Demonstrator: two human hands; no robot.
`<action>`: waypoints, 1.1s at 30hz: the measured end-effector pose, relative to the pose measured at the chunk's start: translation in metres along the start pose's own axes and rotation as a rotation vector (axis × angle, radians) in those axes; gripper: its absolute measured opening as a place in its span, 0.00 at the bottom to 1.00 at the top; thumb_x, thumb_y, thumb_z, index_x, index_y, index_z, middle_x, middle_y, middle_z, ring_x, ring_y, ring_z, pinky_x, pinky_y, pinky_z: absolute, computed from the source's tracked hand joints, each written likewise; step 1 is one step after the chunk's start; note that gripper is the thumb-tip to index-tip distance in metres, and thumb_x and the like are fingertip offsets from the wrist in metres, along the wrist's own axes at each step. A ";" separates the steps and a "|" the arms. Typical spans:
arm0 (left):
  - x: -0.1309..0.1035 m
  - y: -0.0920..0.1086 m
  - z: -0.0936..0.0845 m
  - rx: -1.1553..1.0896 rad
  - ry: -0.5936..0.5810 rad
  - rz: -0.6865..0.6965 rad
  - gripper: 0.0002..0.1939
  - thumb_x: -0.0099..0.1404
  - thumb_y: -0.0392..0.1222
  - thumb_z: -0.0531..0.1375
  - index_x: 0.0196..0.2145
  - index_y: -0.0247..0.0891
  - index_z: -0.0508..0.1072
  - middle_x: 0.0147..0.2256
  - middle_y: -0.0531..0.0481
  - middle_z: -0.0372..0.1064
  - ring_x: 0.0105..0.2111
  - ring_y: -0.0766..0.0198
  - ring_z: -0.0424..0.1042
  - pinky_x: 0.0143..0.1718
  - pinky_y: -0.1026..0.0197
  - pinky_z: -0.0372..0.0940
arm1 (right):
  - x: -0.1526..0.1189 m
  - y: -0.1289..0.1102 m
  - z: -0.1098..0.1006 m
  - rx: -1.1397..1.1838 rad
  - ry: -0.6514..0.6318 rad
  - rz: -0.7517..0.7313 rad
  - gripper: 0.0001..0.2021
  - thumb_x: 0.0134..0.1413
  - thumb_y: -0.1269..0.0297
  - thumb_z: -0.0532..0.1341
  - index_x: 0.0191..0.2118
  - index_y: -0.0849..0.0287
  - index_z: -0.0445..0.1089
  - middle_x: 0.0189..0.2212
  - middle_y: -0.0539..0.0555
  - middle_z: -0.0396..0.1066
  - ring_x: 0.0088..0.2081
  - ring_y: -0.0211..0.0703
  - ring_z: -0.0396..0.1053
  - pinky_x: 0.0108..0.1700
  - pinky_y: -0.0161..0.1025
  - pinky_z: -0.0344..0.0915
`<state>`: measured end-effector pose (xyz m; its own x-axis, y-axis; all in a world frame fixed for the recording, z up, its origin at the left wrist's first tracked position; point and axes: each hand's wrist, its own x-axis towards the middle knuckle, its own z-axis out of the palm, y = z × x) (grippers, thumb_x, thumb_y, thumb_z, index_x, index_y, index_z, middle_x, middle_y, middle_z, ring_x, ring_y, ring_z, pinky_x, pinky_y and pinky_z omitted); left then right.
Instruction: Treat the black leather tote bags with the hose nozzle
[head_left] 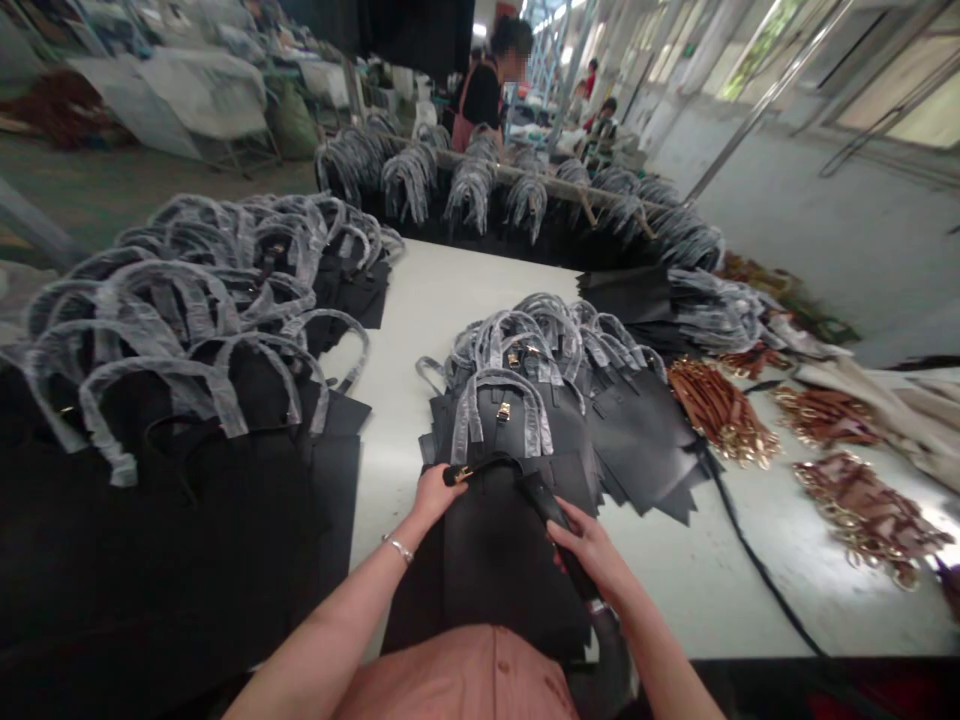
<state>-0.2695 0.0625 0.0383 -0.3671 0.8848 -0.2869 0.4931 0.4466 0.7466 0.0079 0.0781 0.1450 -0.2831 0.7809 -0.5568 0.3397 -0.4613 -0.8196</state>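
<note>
My left hand (436, 495) is closed on the end of a black strap (495, 460) with gold-coloured metal at its tip. The strap curves over the top black leather bag panel (495, 530) in front of me. My right hand (589, 545) is wrapped round a long black hand-held tool (551, 510), its flat end close to the strap; I cannot tell its exact kind. Just beyond my hands lies a pile of black panels with plastic-wrapped handles (470, 405). A gold clasp (503, 411) sits between the nearest pair of handles.
A larger stack of black panels with wrapped handles (157, 370) covers the left side. Bundles of brown straps with gold hooks (720, 410) lie at right, beside a black cord (750, 555). More handles (472, 185) hang over a rail behind the white table (450, 275). A person (484, 95) stands beyond.
</note>
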 end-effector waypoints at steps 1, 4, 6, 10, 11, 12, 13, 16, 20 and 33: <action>-0.002 0.000 0.000 0.005 0.009 0.001 0.08 0.51 0.38 0.67 0.30 0.35 0.73 0.30 0.49 0.74 0.31 0.62 0.72 0.30 0.66 0.59 | 0.005 -0.001 0.006 -0.008 -0.003 0.009 0.34 0.47 0.55 0.65 0.59 0.60 0.60 0.25 0.47 0.69 0.18 0.36 0.66 0.19 0.33 0.63; -0.008 0.001 0.003 0.016 0.034 0.003 0.09 0.50 0.38 0.67 0.30 0.37 0.71 0.31 0.50 0.74 0.32 0.62 0.72 0.31 0.66 0.59 | 0.016 -0.002 0.019 -0.027 0.010 0.023 0.32 0.49 0.57 0.64 0.60 0.60 0.59 0.25 0.47 0.69 0.17 0.36 0.66 0.17 0.33 0.62; -0.011 0.001 0.005 0.015 0.054 -0.001 0.11 0.52 0.38 0.66 0.33 0.38 0.71 0.32 0.49 0.74 0.33 0.61 0.73 0.31 0.66 0.59 | 0.019 -0.002 0.022 -0.042 0.019 0.027 0.31 0.50 0.58 0.63 0.60 0.59 0.59 0.25 0.47 0.69 0.17 0.35 0.66 0.17 0.32 0.62; -0.016 0.001 0.008 0.025 0.081 0.023 0.19 0.55 0.40 0.65 0.44 0.40 0.67 0.36 0.48 0.74 0.37 0.60 0.73 0.33 0.65 0.60 | 0.018 -0.002 0.021 -0.078 0.017 0.063 0.31 0.51 0.58 0.63 0.60 0.59 0.60 0.24 0.47 0.69 0.17 0.36 0.67 0.16 0.32 0.62; -0.017 0.001 0.008 0.034 0.073 0.032 0.20 0.56 0.41 0.64 0.45 0.40 0.66 0.37 0.47 0.74 0.37 0.59 0.74 0.34 0.65 0.61 | 0.018 -0.002 0.021 -0.083 0.017 0.070 0.31 0.51 0.58 0.63 0.60 0.59 0.60 0.23 0.47 0.69 0.17 0.36 0.67 0.16 0.32 0.62; -0.017 0.002 0.007 0.045 0.060 0.038 0.20 0.56 0.41 0.64 0.46 0.41 0.65 0.37 0.47 0.74 0.38 0.59 0.74 0.34 0.65 0.61 | 0.020 -0.003 0.021 -0.086 0.021 0.073 0.31 0.51 0.58 0.63 0.60 0.60 0.60 0.23 0.47 0.69 0.17 0.36 0.67 0.16 0.32 0.62; -0.017 0.003 0.006 0.059 0.047 0.041 0.20 0.57 0.41 0.64 0.47 0.41 0.64 0.38 0.47 0.74 0.38 0.58 0.74 0.35 0.65 0.61 | 0.021 -0.003 0.021 -0.087 0.027 0.071 0.31 0.51 0.58 0.63 0.60 0.60 0.60 0.24 0.47 0.69 0.17 0.36 0.67 0.16 0.32 0.62; -0.017 0.008 0.004 0.108 0.018 0.038 0.20 0.58 0.41 0.63 0.47 0.42 0.63 0.38 0.47 0.74 0.39 0.57 0.74 0.35 0.64 0.61 | 0.022 -0.002 0.021 -0.097 0.049 0.044 0.32 0.52 0.58 0.63 0.62 0.59 0.58 0.25 0.48 0.71 0.18 0.36 0.67 0.18 0.32 0.64; -0.018 0.013 0.003 0.190 -0.014 0.011 0.21 0.60 0.42 0.62 0.49 0.42 0.61 0.41 0.47 0.73 0.41 0.57 0.73 0.36 0.64 0.60 | 0.012 0.005 0.020 -0.114 0.015 0.028 0.31 0.49 0.56 0.64 0.59 0.59 0.62 0.25 0.48 0.71 0.18 0.36 0.67 0.18 0.32 0.64; -0.020 0.020 0.001 0.150 -0.002 -0.009 0.14 0.61 0.36 0.59 0.45 0.40 0.66 0.39 0.43 0.73 0.40 0.55 0.73 0.36 0.62 0.61 | -0.011 0.009 0.030 -0.198 -0.024 -0.027 0.36 0.46 0.49 0.64 0.60 0.61 0.62 0.26 0.50 0.74 0.18 0.41 0.67 0.21 0.37 0.65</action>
<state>-0.2517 0.0534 0.0588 -0.3704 0.8809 -0.2947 0.6024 0.4694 0.6457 -0.0133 0.0526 0.1394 -0.3150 0.7807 -0.5397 0.5009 -0.3463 -0.7932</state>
